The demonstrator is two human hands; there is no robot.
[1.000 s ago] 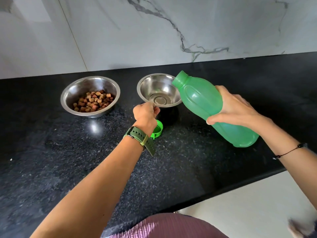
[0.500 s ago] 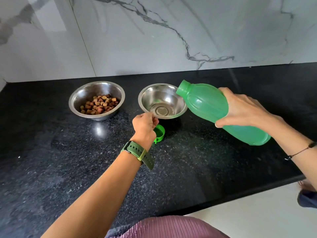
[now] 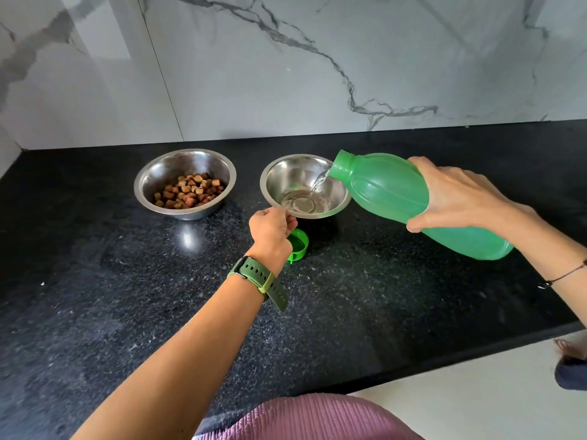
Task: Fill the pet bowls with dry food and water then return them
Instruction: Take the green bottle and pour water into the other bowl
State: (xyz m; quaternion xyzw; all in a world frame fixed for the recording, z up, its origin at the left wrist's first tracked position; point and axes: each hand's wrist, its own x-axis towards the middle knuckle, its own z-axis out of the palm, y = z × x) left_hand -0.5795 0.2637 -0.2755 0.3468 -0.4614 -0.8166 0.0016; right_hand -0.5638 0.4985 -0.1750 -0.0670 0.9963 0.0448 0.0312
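Green cap (image 3: 300, 246) — half behind wrist

Setting: a home kitchen. The work surface is a black speckled stone countertop (image 3: 349, 296) with a polished finish, running wall to wall. Behind it stands a white marble-look backsplash (image 3: 286, 74) with grey veining, made of large panels joined at vertical seams. Beyond the counter's front edge lies a pale tiled floor (image 3: 460, 404). On the counter stand 2 stainless steel bowls, 1 holding dry pet food (image 3: 189, 191), consistent with household use rather than commercial premises.
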